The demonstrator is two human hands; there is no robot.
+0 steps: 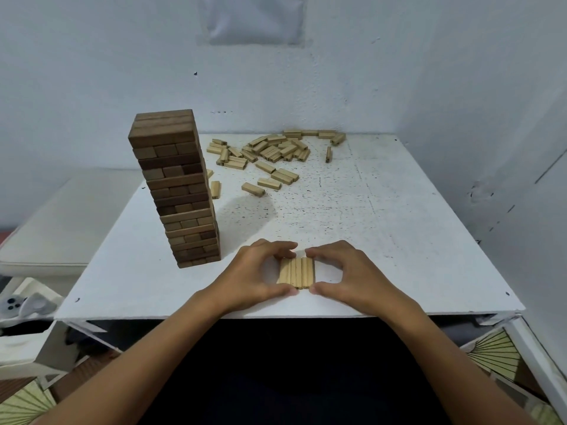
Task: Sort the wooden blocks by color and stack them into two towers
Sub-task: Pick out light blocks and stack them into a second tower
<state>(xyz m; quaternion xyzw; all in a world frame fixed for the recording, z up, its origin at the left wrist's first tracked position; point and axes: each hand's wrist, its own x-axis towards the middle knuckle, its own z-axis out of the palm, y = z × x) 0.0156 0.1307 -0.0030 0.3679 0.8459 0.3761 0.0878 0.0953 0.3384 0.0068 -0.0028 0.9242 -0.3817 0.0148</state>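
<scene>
- Dark-brown tower (178, 191): tall stack of dark wooden blocks, layers crossed alternately, on the left part of the white desk (383, 228); leans slightly, casts a shadow to its right
- Loose pale blocks (270, 154): scattered heap at the far desk edge near the wall (337, 72); a few strays lie nearer, between heap & tower; one partly hidden behind the tower
- Pale row (296, 273): light blocks lying flat, side by side, touching, close to the near desk edge, just right of the tower base; exact count hard to tell, approx. 3–4
- Left hand (257, 268) & right hand (343, 268): each grip curled round the row, fingertips at the far ends, thumbs at the near ends, pressing the blocks together
- Desk surface: white, matte, speckled w/ small dark marks
- Periphery: pale cushion-like surface (61, 228) at left, fan-patterned floor (494, 354) below; a grey & white object (27, 305) at lower left, cut off, not identifiable
</scene>
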